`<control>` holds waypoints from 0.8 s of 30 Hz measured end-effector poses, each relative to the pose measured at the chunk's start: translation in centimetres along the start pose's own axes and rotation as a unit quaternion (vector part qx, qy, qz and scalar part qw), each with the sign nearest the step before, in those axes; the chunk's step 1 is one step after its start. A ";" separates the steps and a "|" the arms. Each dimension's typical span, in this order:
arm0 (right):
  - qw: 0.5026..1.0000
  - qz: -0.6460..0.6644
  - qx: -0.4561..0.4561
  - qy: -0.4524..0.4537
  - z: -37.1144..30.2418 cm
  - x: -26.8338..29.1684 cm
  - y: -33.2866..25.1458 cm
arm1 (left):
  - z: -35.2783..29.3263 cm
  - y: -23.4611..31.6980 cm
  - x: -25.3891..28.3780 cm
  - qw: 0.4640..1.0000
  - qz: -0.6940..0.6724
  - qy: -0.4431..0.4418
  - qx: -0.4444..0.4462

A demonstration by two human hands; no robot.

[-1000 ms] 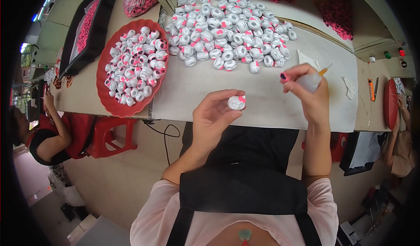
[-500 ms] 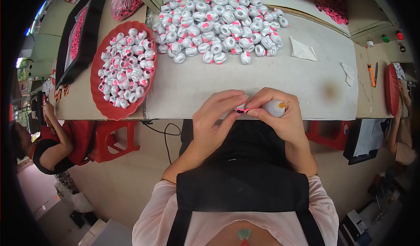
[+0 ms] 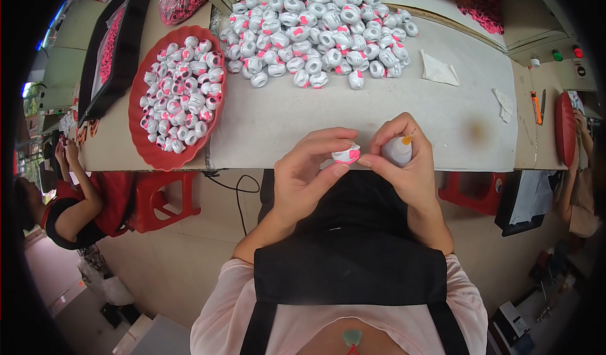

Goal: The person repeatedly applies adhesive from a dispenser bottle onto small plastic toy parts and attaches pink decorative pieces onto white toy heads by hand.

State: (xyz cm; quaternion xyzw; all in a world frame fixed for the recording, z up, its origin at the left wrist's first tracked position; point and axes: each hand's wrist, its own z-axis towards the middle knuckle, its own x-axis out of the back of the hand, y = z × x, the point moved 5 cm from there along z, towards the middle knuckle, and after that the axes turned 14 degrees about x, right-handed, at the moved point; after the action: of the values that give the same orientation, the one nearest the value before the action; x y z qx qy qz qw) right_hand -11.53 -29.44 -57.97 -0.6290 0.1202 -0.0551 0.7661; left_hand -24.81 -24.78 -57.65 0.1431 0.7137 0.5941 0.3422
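Observation:
Between the thumb and fingers of my left hand (image 3: 307, 170) is a small white plastic piece (image 3: 345, 153) with a pink part along its lower edge. My right hand (image 3: 407, 160) wraps round a squeeze bottle (image 3: 397, 151), whitish with a thin needle tip on an orange base pointing up and away. The right thumb and forefinger come close to the piece's right side; whether they touch it I cannot tell. Both hands are above the near table edge. Beyond them lies a large heap of similar white-and-pink pieces (image 3: 322, 36).
A red scalloped basin (image 3: 134, 118) full of such pieces stands at the left. Behind it are a black tray (image 3: 120, 71) and a bag of pink parts (image 3: 179, 2). White paper scraps (image 3: 440, 69) and an orange cutter (image 3: 536, 107) lie right. People work at both sides.
The white piece has turned in my left fingers, so more of its white side shows. My right fingers have drawn slightly back from the left ones, and the bottle has shifted a little.

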 end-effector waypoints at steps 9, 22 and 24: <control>0.990 0.125 0.047 -0.039 0.0 -1.8 -0.4 | -0.3 -0.5 0.0 0.993 -0.103 -0.051 0.034; 0.966 0.252 0.051 -0.031 -0.8 -1.9 0.6 | -0.3 -0.2 -0.1 0.996 -0.063 -0.058 -0.029; 0.964 0.260 0.050 -0.030 -0.9 -2.0 0.7 | -0.3 -0.4 0.1 0.995 -0.061 -0.066 -0.029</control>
State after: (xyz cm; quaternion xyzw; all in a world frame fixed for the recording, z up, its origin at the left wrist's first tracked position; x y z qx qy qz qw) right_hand -13.68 -29.67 -58.57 -0.5379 0.2535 0.1595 0.7880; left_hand -24.99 -25.01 -58.01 0.1282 0.6796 0.5814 0.4286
